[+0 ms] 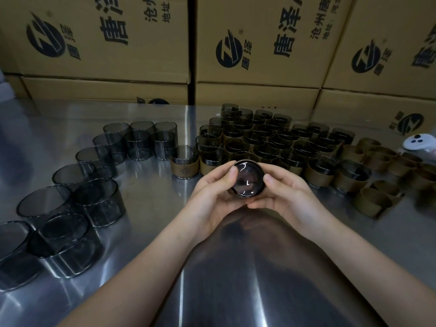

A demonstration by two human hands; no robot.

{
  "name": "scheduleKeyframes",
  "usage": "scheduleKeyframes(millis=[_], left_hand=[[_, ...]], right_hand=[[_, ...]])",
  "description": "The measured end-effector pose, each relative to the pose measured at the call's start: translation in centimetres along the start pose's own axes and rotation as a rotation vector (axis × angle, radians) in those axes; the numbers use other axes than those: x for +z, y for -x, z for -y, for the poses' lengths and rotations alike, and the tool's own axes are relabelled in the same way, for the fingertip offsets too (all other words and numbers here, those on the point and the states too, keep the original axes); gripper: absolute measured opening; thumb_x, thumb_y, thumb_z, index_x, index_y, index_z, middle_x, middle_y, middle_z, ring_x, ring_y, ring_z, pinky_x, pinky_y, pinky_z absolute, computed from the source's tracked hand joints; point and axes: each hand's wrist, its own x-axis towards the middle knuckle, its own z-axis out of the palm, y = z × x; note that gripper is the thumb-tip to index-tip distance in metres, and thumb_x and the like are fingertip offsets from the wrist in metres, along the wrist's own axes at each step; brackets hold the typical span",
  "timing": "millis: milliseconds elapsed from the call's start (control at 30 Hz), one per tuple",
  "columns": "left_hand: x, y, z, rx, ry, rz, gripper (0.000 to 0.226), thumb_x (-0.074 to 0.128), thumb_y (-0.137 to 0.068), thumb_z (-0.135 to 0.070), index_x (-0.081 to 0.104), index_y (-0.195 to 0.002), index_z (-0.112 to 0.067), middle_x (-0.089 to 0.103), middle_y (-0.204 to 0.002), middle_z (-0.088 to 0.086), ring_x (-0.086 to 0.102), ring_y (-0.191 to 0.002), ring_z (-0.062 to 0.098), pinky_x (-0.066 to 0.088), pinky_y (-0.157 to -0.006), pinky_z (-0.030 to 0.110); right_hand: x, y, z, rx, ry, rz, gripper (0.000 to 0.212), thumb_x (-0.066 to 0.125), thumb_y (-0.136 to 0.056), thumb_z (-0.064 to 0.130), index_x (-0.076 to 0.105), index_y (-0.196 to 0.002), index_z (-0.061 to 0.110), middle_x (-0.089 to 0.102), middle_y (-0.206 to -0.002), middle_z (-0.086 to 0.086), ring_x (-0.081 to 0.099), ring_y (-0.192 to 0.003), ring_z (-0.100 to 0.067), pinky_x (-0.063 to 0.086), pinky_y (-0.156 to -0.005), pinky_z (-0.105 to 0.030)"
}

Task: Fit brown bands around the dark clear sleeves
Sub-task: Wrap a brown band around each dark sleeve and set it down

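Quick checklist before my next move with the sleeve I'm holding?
1. Grip: left hand and right hand both hold the held sleeve, one end toward the camera: ok.
2. Band seated on it: cannot tell; the fingers hide its wall.
3. Loose brown bands in stock at right: ok.
4. Bare sleeves waiting at left: ok.
5. Free table spot in front of the banded sleeves: ok.

I see a shiny steel table [236,279] with streaky glare; behind the table, stacked cardboard boxes [106,43] with black logos and printed characters fill my view.
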Motion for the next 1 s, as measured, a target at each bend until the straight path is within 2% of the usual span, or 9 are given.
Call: scheduleKeyframes(millis=[100,200,300,500,600,733,800,900,1000], left_hand=[[0.1,-0.1,-0.1,-0.002,0.028,-0.008,0.062,0.066,-0.087,-0.027,0.049,-0.141,0.0,0.053,-0.14,0.028,0.052,-0.131,0.042,0.043,-0.108,0.057],[0.1,0.0,-0.4,-0.005,0.032,0.007,0.098,0.09,-0.065,-0.038,0.045,-0.144,0.0,0.051,-0.142,0.027,0.05,-0.132,0.043,0.042,-0.107,0.059],[0.2,0.0,-0.7,-0.006,0.041,0.024,0.108,0.093,-0.055,-0.045,0.047,-0.143,-0.002,0.054,-0.139,0.026,0.053,-0.129,0.042,0.048,-0.102,0.055],[0.0,-0.3,-0.5,-0.004,0.078,0.004,0.103,0.094,-0.054,-0.046,0.052,-0.14,-0.009,0.065,-0.128,0.015,0.063,-0.118,0.032,0.055,-0.089,0.046],[-0.1,-0.3,-0.5,-0.01,0.088,0.011,0.098,0.093,-0.057,-0.045,0.052,-0.139,-0.01,0.066,-0.127,0.013,0.065,-0.114,0.028,0.056,-0.087,0.044],[-0.4,-0.2,-0.6,-0.017,0.055,0.071,0.056,0.07,-0.083,-0.038,0.06,-0.13,-0.01,0.065,-0.124,0.017,0.063,-0.115,0.032,0.054,-0.093,0.045],[-0.3,-0.2,-0.6,-0.056,0.089,0.051,0.049,0.065,-0.082,-0.033,0.063,-0.125,-0.01,0.065,-0.122,0.018,0.063,-0.113,0.033,0.053,-0.095,0.048],[0.2,-0.2,-0.5,-0.096,0.101,-0.026,0.051,0.063,-0.073,-0.022,0.063,-0.123,-0.008,0.064,-0.121,0.02,0.063,-0.111,0.033,0.052,-0.09,0.048],[1.1,-0.1,-0.1,-0.069,0.062,-0.077,0.045,0.058,-0.067,-0.016,0.062,-0.112,-0.008,0.063,-0.11,0.017,0.063,-0.101,0.028,0.053,-0.082,0.039]], right_hand=[[-0.2,0.0,0.0,-0.002,-0.036,0.018,0.043,0.054,-0.09,0.018,0.056,-0.131,0.008,0.066,-0.12,-0.022,0.066,-0.093,-0.033,0.058,-0.074,-0.035],[-0.2,0.1,0.1,-0.013,-0.077,0.04,0.043,0.061,-0.089,0.02,0.055,-0.13,0.008,0.067,-0.115,-0.02,0.067,-0.087,-0.029,0.057,-0.072,-0.033],[-0.1,0.1,0.1,-0.014,-0.105,0.058,0.053,0.06,-0.084,0.022,0.052,-0.133,0.005,0.066,-0.114,-0.021,0.066,-0.086,-0.028,0.056,-0.071,-0.032],[-0.1,0.2,0.1,-0.015,-0.142,0.081,0.043,0.047,-0.092,0.011,0.05,-0.134,0.004,0.065,-0.112,-0.02,0.064,-0.086,-0.026,0.054,-0.071,-0.03],[0.0,0.2,0.1,-0.024,-0.146,0.086,0.037,0.053,-0.092,0.011,0.054,-0.129,0.008,0.067,-0.11,-0.017,0.065,-0.085,-0.025,0.055,-0.071,-0.03],[0.0,0.3,0.1,0.02,-0.16,0.071,0.046,0.064,-0.082,0.021,0.058,-0.126,0.01,0.067,-0.102,-0.018,0.065,-0.078,-0.026,0.054,-0.066,-0.03],[0.3,0.3,0.2,0.037,-0.14,0.055,0.046,0.064,-0.085,0.023,0.057,-0.129,0.009,0.063,-0.102,-0.021,0.062,-0.073,-0.025,0.052,-0.061,-0.031],[1.3,0.1,0.2,0.066,0.017,-0.085,0.038,0.046,-0.096,0.037,0.06,-0.124,0.015,0.057,-0.108,-0.031,0.059,-0.068,-0.027,0.046,-0.054,-0.033],[2.3,0.1,0.1,0.046,0.236,-0.267,0.046,0.03,-0.104,0.043,0.072,-0.104,0.023,0.066,-0.109,-0.028,0.068,-0.089,-0.035,0.055,-0.074,-0.04]])
